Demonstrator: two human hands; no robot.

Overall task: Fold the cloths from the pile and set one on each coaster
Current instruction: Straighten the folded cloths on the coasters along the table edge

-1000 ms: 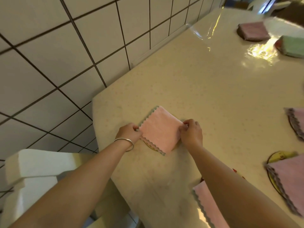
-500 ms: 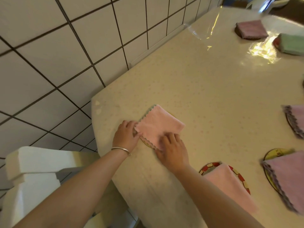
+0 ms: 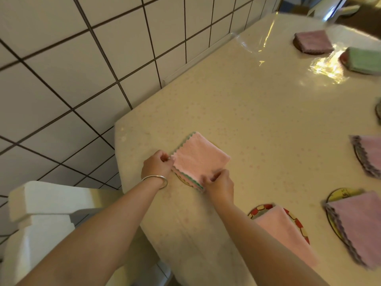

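Folded pink cloth [image 3: 199, 159] with zigzag green-trimmed edges, lying left of frame centre on the cream table [image 3: 257, 112], covering most of a coaster [image 3: 181, 178] whose yellow rim peeks out at the cloth's lower left edge
Left hand [image 3: 156, 166], silver bangle [image 3: 155, 179] on its wrist, pinching the cloth's left corner between thumb and curled fingers
Right hand [image 3: 219, 183] pinching the cloth's lower corner, fingers curled round the stacked layers
Lower centre-right of the frame: second pink cloth [image 3: 286, 234], folded, lying on a red-and-yellow rimmed coaster [image 3: 260, 209], partly behind the right forearm
Lower right: mauve cloth [image 3: 358, 226] with dark scalloped edge on a yellow coaster [image 3: 338, 194]
Right edge, mid-height: another mauve cloth [image 3: 370, 153] over a dark-rimmed coaster [image 3: 357, 155], cut off by the frame
Upper right: purple folded cloth [image 3: 312, 41] and green folded cloth [image 3: 363, 59], each on a dark coaster, just beside one another near a bright glare patch
White tiled wall [image 3: 72, 58] filling the upper left; white chair [image 3: 39, 213] at lower left, beside the table's edge
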